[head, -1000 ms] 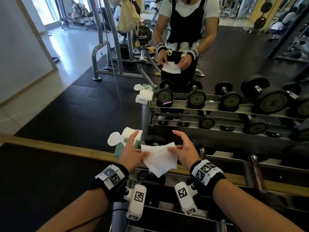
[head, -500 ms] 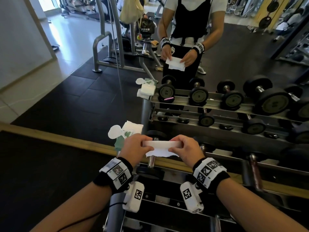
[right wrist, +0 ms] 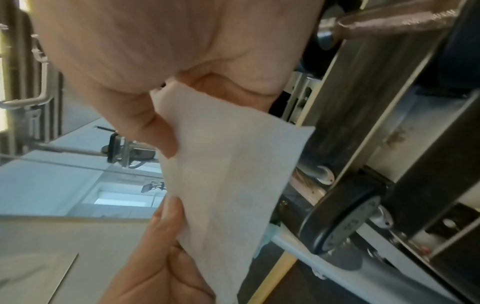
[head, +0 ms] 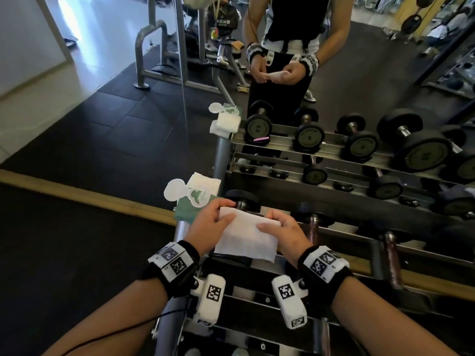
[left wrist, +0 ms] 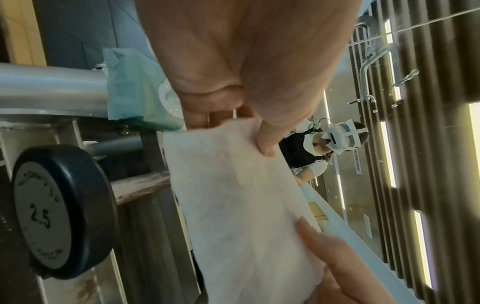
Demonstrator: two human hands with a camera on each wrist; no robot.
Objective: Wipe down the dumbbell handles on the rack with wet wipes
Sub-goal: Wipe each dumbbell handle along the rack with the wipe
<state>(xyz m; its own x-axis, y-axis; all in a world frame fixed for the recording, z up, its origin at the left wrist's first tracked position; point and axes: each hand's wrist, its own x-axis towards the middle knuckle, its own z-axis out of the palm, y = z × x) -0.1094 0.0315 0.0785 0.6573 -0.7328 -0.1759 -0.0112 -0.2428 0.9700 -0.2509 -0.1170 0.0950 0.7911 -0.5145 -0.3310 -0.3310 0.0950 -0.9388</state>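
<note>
Wipe [head: 245,233] betw. both pinching hands

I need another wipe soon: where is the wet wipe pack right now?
In the head view the green wet wipe pack sits on the rack's left end, lid open, just beyond the left hand, beside the 2.5 dumbbell.

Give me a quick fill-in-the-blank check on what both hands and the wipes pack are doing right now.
1. The white wet wipe is held by ____ hands.
2. The left hand pinches the wipe's ____ edge, the right hand the other.
3. The lid of the green wipes pack stands ____.
4. The dumbbell near the left hand is marked ____.

Missing words: both; left; open; 2.5
</note>
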